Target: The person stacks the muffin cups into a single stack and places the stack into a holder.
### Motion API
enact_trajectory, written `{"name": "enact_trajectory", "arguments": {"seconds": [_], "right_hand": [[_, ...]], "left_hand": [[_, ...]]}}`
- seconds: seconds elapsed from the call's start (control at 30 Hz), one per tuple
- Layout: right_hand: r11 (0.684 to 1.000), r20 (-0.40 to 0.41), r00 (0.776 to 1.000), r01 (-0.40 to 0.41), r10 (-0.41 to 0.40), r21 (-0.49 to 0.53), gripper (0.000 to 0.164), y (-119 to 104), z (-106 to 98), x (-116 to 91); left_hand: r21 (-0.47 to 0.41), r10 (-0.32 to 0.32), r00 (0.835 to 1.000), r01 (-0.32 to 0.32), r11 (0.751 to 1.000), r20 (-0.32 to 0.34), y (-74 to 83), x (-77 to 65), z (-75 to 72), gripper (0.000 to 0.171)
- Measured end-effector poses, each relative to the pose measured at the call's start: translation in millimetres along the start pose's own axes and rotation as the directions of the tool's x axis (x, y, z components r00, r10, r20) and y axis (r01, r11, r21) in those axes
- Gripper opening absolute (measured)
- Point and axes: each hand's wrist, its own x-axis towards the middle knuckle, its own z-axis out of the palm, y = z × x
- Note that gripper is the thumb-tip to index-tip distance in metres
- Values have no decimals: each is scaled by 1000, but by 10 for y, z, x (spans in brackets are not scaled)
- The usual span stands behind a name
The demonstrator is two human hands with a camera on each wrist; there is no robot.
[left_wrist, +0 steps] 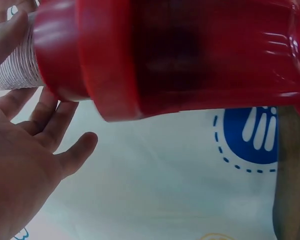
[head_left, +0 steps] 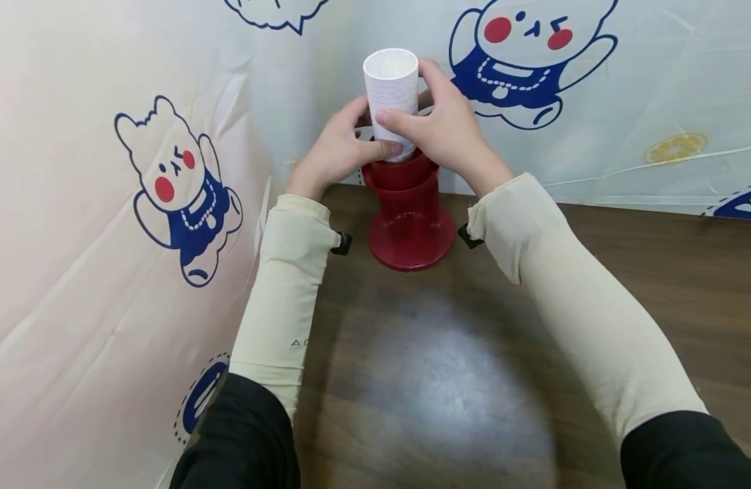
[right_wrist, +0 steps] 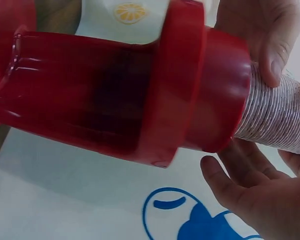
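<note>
A tall stack of white paper cups [head_left: 390, 85] stands upright at the top of a red cup dispenser [head_left: 410, 197], its lower end right in the dispenser's round mouth. My left hand [head_left: 339, 142] holds the stack low on its left side, thumb across the front near the red rim. Higher up on the right, my right hand [head_left: 451, 125] grips the same stack, thumb in front and fingers behind. Ridged cup rims [right_wrist: 270, 107] show between both hands in the right wrist view. The dispenser's red collar [left_wrist: 107, 55] fills the upper left wrist view.
The dispenser's round base rests on a dark wooden table [head_left: 436, 367], close to the back edge. A pale cloth with printed cartoon figures [head_left: 195, 204] hangs behind and along the left side. Black wrist straps [head_left: 341, 244] show at both sleeves.
</note>
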Motion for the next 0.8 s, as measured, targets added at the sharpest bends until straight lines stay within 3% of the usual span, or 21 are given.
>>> {"name": "enact_trajectory", "arguments": {"seconds": [0.37,0.67,0.8], "right_hand": [[1000,12,1000,-20,20,-16,77,95,54,-19],[997,42,998,-51,53,-51,79,176,93,-32],[997,47,997,-54,57,-62,79,195,98,-25]], "left_hand": [[-19,42,999,-41,999,30,-123,0,57,74],[150,-30,1000,29,988,9,-171,-19,58,72],[159,-35,999,32,987,10,-177,-6,72,77]]}}
